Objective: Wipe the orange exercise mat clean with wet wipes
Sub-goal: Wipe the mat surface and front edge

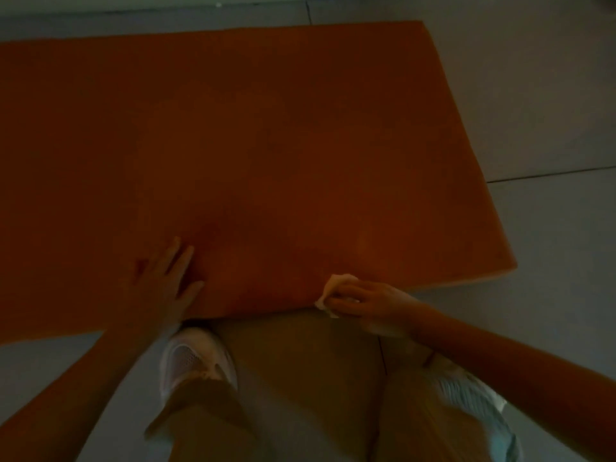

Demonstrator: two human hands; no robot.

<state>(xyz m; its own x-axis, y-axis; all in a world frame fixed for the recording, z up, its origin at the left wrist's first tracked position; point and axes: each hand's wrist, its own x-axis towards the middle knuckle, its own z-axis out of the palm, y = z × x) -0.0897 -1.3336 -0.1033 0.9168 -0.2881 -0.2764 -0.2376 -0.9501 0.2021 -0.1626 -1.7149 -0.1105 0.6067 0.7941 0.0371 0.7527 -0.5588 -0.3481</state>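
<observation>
The orange exercise mat (253, 145) lies flat on the floor and fills most of the head view; its right end is in sight, its left end runs out of frame. My left hand (163, 285) rests palm down on the mat near its front edge, fingers spread, holding nothing. My right hand (366, 300) is closed on a crumpled white wet wipe (335, 286) and presses it onto the mat's front edge, right of centre. Part of the wipe is hidden under my fingers.
Grey floor tiles (540, 111) surround the mat. My legs in tan trousers are crouched just in front of the mat, with a white shoe (196, 358) touching its front edge and the other shoe (473, 398) at the lower right.
</observation>
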